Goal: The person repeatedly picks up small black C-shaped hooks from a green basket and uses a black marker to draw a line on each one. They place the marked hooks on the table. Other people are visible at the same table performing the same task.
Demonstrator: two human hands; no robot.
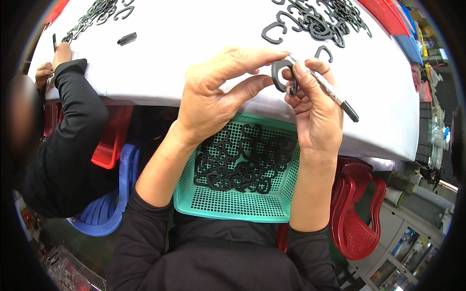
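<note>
Over the table's near edge, my left hand (218,89) pinches a black C-shaped plastic hook (277,77) at its left side, thumb below and index finger above. Close beside it, my right hand (315,97) grips a marker pen (330,89), its light barrel slanting down to a black end, its tip up by the hook. The right fingers also touch the hook's right side. Below both hands, a green mesh basket (228,208) rests at my lap with several similar black hooks (233,172) inside.
Piles of black hooks (315,24) lie on the white-covered table (160,68). A black pen cap (127,38) sits left of centre. On the left, a person in black sleeves (77,92) works with a pen. A blue chair (104,208) and dark red chairs (357,213) flank me.
</note>
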